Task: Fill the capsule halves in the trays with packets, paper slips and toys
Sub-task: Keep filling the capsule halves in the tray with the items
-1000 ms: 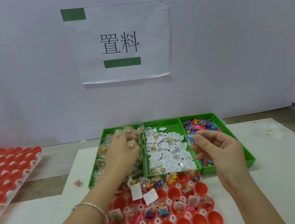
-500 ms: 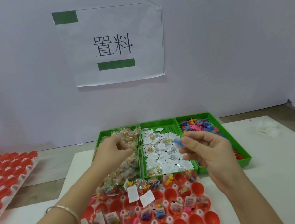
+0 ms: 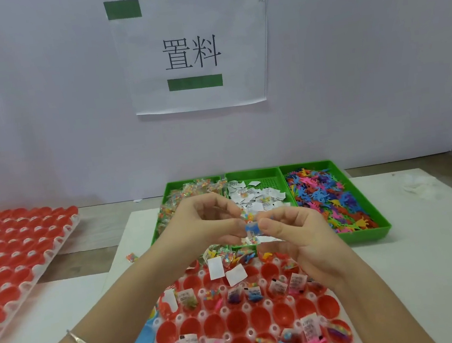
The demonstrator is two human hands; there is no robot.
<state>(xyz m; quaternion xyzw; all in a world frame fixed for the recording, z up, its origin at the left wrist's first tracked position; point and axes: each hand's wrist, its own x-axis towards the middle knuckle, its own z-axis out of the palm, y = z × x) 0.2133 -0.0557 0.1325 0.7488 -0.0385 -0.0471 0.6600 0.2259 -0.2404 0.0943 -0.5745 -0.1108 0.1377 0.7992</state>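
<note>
Together, left hand [image 3: 206,226] fingers pinch a small packet [image 3: 246,215], right hand [image 3: 300,236] fingers pinch a blue toy [image 3: 252,229], long axes unclear.

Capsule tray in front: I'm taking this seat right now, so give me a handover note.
Left hand pinches a packet; right hand pinches a blue toy, both above the capsule tray.
Green bins behind: packets, paper slips, toys, left to right.
Done: far rows and nearest visible row hold fillings.
Left: one row of empty red halves between them; second tray at left looks unfilled.
</note>
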